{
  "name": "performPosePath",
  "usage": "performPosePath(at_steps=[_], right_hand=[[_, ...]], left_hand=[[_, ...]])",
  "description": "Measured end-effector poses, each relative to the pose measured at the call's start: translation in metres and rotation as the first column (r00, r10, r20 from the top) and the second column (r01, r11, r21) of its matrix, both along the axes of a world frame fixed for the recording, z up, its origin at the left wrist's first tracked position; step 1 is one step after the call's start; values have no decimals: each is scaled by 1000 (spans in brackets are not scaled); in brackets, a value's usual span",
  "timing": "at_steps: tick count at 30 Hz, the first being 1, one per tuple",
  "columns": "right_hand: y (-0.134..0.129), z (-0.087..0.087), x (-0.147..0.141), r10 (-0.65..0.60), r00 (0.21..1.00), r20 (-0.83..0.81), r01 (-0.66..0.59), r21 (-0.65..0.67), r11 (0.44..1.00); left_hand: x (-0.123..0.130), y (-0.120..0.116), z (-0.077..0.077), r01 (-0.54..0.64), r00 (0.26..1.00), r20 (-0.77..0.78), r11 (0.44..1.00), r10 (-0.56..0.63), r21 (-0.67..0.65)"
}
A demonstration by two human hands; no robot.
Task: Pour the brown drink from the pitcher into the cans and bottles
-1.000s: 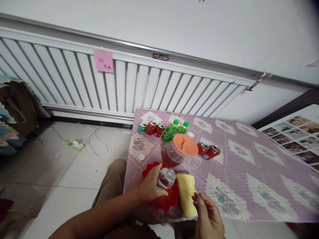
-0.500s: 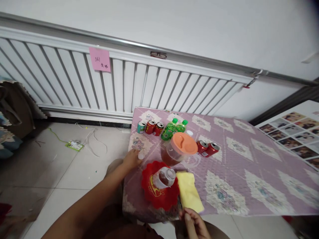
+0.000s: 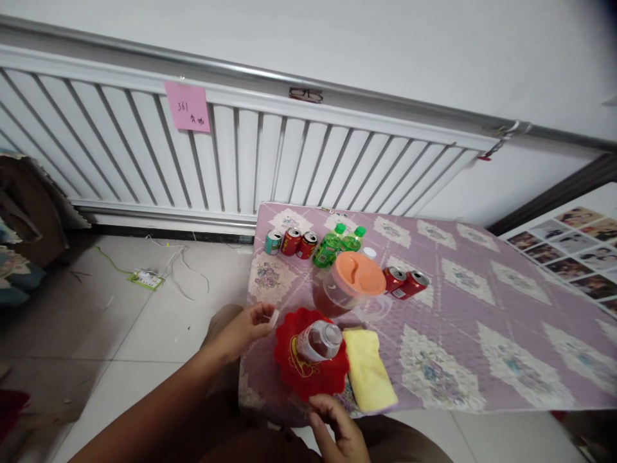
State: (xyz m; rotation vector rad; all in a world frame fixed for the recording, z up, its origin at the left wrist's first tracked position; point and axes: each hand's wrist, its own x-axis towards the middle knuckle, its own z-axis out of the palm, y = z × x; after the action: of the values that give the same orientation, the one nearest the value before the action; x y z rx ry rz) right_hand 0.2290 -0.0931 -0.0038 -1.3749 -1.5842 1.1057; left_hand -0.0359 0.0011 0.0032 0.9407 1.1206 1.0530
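Quilted lilac tablecloth (image 3: 463, 321) spreads widest; on it a scalloped red mat (image 3: 308, 376) bears a clear round bottle (image 3: 319, 339) (uncapped). Left hand (image 3: 243, 328), at nine o'clock from the bottle, has lifted the small white cap (image 3: 274, 317) in pinched fingertips. Right hand (image 3: 340, 431) hangs loosely curled, empty.

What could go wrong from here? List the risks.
1. The open bottle stands uncapped on the red mat near the table edge; a knock might spill it.
2. The small cap sits only in the left hand's fingertip grip and could drop to the floor.
3. The right hand is close beneath the yellow cloth, which overhangs slightly.
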Motion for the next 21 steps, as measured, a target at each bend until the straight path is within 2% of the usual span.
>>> performPosePath(at_steps=[2, 4, 7, 10, 14, 17, 19, 21], right_hand=[[8, 7, -6, 74, 996, 53, -78, 71, 994], [16, 18, -14, 90, 988, 127, -113, 194, 974], [24, 31, -22, 110, 968, 225, -186, 353, 917], [23, 37, -22, 160, 941, 297, -266, 362, 893], [16, 37, -16, 160, 935, 318, -256, 287, 923], [15, 45, -9, 137, 949, 285, -217, 269, 939], [21, 56, 0, 102, 966, 239, -165, 260, 951], [34, 70, 11, 18, 981, 191, -66, 244, 968]], left_hand=[[8, -20, 8, 71, 977, 202, 997, -67, -11], [20, -35, 15, 160, 940, 308, 987, -147, -17], [36, -51, 21, 312, 890, 366, 949, -274, -49], [48, -59, 23, 381, 868, 373, 921, -327, -79], [58, -64, 23, 414, 871, 347, 900, -347, -138], [60, -62, 20, 461, 861, 311, 876, -404, -139], [55, -56, 20, 440, 887, 197, 894, -418, -84], [49, -44, 21, 305, 951, -49, 952, -304, 10]])
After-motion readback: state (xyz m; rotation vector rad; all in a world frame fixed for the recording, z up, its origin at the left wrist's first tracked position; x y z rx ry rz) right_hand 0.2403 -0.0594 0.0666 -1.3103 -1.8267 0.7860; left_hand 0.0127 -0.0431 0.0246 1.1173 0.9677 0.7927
